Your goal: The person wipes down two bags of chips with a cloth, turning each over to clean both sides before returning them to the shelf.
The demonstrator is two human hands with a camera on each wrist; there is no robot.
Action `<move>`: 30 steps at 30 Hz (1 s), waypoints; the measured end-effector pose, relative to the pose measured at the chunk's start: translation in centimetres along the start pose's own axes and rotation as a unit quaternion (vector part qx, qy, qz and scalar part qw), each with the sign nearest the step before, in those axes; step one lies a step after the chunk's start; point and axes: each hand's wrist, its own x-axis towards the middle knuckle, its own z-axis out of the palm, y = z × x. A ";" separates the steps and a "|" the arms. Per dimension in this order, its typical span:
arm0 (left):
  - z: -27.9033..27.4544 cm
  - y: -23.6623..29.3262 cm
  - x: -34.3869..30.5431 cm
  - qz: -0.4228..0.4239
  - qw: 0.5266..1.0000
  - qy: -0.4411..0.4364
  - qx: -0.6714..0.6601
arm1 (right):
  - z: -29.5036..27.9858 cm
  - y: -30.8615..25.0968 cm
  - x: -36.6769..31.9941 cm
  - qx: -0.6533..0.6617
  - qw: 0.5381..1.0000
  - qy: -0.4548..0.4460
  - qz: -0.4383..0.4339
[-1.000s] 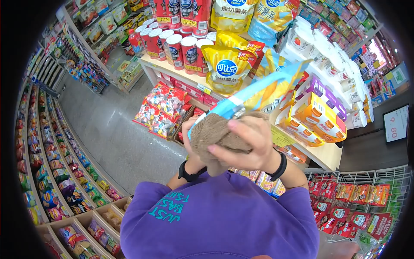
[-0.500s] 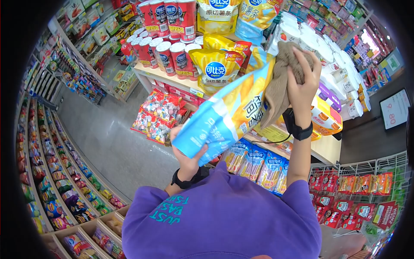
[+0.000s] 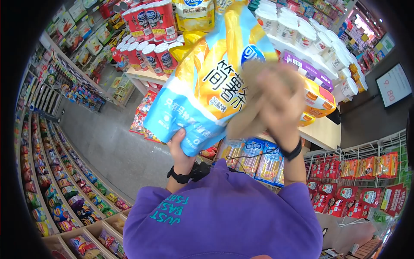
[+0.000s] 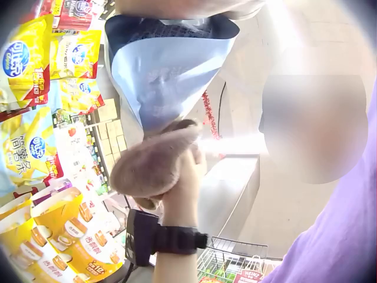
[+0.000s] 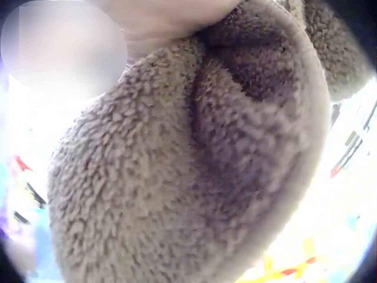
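The left hand (image 3: 180, 146) has its grip closed on the lower corner of the chip bag (image 3: 202, 86), whose long axis rises up and rightward, while the right hand (image 3: 280, 108), blurred, clutches the fluffy brown cloth (image 5: 194, 165), seemingly against the bag's right side.

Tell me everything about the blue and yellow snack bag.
The snack bag is a large, glossy, puffed pillow pack, yellow above and light blue below, with dark Chinese lettering. It is held up high, tilted. The left hand grips its lower blue end. The right hand presses a fuzzy brown cloth against its front.
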 end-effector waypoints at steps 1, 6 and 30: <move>0.3 -0.2 -0.5 -0.001 1.000 -0.004 -0.001 | -0.3 2.5 -0.2 -0.014 0.995 0.049 0.091; 2.8 -0.9 -2.2 0.019 1.000 0.007 -0.018 | -2.8 -0.8 -3.1 0.072 0.990 -0.023 0.123; 5.1 -4.6 -8.7 -0.138 0.989 -0.046 -0.037 | -11.5 2.5 -7.7 -0.038 0.995 -0.039 0.083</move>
